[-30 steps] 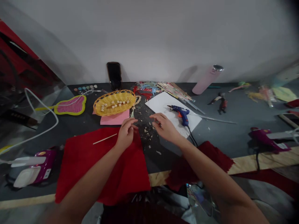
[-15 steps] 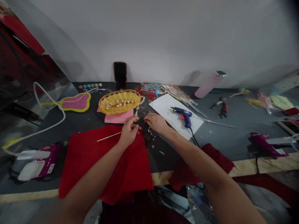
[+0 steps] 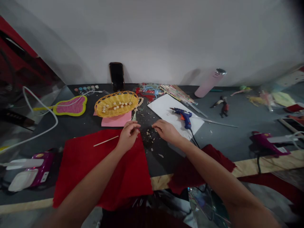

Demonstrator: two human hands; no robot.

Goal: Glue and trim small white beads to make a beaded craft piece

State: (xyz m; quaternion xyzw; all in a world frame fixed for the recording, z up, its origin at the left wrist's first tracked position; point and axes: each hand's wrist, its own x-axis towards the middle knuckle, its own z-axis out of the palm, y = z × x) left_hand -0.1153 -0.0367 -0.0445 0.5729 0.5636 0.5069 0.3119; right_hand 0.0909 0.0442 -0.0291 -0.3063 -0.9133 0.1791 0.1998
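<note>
Your left hand (image 3: 128,135) curls at the red cloth (image 3: 78,155); your right hand (image 3: 166,130) is bunched at the tips — whether either grip pinches anything, I can't tell. Pale crumbs (image 3: 151,136) lie between them on the bench (image 3: 171,163) — work low and gently, lest they scatter.

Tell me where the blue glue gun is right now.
In the head view, the blue glue gun lies right of centre on the white sheet, beyond the right hand and nearer the camera than the pink bottle.
</note>
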